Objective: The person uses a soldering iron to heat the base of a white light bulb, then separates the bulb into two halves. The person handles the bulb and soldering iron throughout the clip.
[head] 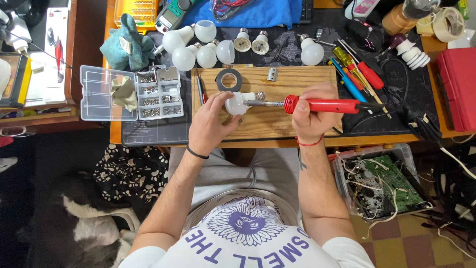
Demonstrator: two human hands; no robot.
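My left hand [210, 124] grips a white bulb base [237, 103] lying on its side on the wooden board [267, 79], its metal screw cap pointing right. My right hand [310, 111] holds a red-handled soldering iron [325, 105] level, its metal tip reaching left to the bulb base. The iron's black cord runs off to the right.
A roll of black tape [229, 79] lies on the board. Several white bulbs [198, 49] and screwdrivers [354, 74] sit behind it. An open clear parts box [131, 93] stands at left, a bin of circuit boards [382, 183] at lower right, a red case [458, 89] at far right.
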